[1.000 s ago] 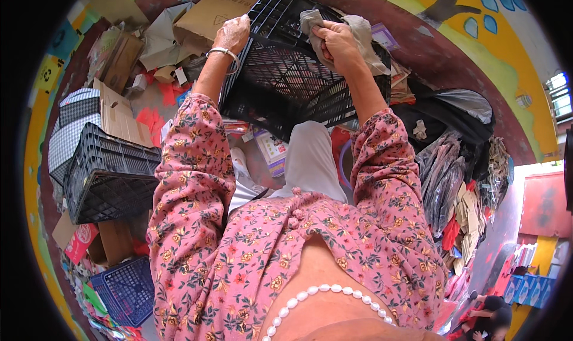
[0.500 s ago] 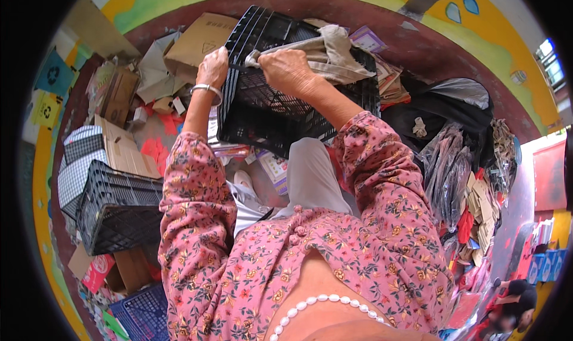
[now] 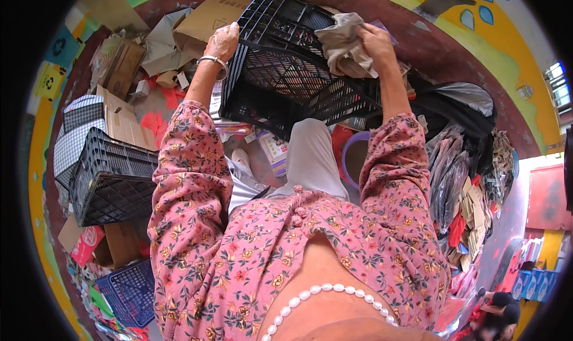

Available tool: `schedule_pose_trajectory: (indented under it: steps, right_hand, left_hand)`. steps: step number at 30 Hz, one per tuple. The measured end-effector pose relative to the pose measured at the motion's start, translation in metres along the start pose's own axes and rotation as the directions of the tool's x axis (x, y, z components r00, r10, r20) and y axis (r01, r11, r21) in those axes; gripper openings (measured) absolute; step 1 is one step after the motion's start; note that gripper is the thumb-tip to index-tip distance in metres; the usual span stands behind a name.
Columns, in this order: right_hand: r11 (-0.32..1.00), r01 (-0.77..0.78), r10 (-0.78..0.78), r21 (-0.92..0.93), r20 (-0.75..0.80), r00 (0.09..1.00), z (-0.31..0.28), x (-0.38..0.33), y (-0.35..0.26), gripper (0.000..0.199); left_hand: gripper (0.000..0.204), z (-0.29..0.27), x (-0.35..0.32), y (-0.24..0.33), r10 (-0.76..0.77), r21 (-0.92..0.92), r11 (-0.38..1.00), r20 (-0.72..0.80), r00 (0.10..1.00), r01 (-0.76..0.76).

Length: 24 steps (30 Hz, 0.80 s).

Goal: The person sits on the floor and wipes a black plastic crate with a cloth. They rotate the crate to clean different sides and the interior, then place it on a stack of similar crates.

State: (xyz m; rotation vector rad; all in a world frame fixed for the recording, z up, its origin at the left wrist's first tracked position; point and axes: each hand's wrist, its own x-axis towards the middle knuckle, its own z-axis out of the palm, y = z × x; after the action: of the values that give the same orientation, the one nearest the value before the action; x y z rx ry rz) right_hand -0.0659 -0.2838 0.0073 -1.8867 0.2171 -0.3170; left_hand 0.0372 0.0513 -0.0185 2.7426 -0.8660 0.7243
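Note:
A black plastic crate (image 3: 280,63) with latticed sides is tilted in front of me, above my knees. My left hand (image 3: 223,41) is closed round the crate's left edge, its wrist wearing a pale bangle. On the crate's right side, my right hand (image 3: 376,42) is closed on a crumpled beige cloth (image 3: 345,45), which lies against the lattice. Parts of the crate's right side are hidden behind the cloth and my right forearm.
Another black crate (image 3: 113,177) stands at my left, above a blue basket (image 3: 128,293). Cardboard boxes (image 3: 209,22) lie by the far wall. A purple-rimmed bucket (image 3: 352,156) is beside my right knee. Dark bags (image 3: 459,105) and flattened cardboard (image 3: 471,221) are piled at right.
My right hand has moved right along the crate with the cloth, which is now bunched up. The crate has shifted slightly upward in view, and the purple-rimmed bucket has come into sight.

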Motion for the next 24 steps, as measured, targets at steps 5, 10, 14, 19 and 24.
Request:
schedule_pose_trajectory:
  steps: [5,10,14,19,24]
  right_hand:
    - [0.871,0.289,-0.379,-0.397,-0.17,0.909,-0.004,0.041,0.079,0.04]
    - [0.869,0.078,-0.165,-0.489,-0.137,0.977,0.03,0.04,0.095,0.056]
    - [0.846,0.038,-0.158,-0.531,-0.181,0.971,0.038,0.034,0.064,0.034]
    - [0.855,0.333,-0.461,-0.399,-0.286,0.84,0.045,0.023,0.042,0.022]
    - [0.701,0.712,-0.711,0.046,-0.035,0.702,0.117,-0.015,-0.045,0.018]
  left_hand:
    - [0.026,-0.002,0.003,-0.002,0.029,0.061,0.998,0.0,1.0,-0.029]
    - [0.064,-0.032,-0.003,0.031,-0.445,-0.435,0.753,0.215,0.869,0.493]
    - [0.069,-0.04,-0.01,0.028,-0.494,-0.442,0.727,0.194,0.848,0.525]
    - [0.059,-0.029,-0.003,0.03,-0.432,-0.448,0.764,0.18,0.884,0.464]
    - [0.048,-0.008,-0.014,0.013,-0.435,-0.418,0.773,0.2,0.878,0.478]
